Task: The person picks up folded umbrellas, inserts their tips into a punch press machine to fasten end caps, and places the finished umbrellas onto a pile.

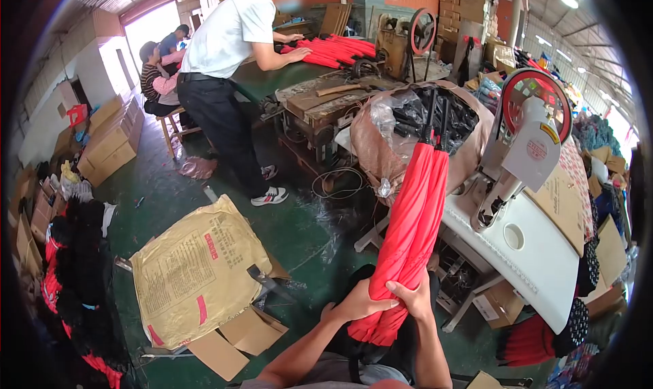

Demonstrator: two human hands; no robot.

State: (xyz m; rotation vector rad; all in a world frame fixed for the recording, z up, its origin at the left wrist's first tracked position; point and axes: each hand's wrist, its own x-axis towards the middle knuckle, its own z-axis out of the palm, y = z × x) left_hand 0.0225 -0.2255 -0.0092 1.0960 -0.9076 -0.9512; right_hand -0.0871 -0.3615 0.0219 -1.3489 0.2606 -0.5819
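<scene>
A bundle of red folded umbrellas [410,219] stretches away from my lap, with two black ends pointing toward a big wrapped sack. My left hand [362,300] is wrapped around the lower part of the bundle from the left. From the other side, my right hand [413,295] grips the same red cloth, its thumb lying across the front. The near ends of the umbrellas are dark and partly hidden between my legs. Just beyond the bundle, the open brown sack [371,140] holds black parts in clear plastic.
At right stands a white machine table [500,270] with a red-wheeled press [537,130]. A yellow paper sack [197,273] and cardboard [252,331] lie at left. A person [224,42] leans over a green table with red umbrellas [333,52]. Dark and red bundles [85,287] stand far left.
</scene>
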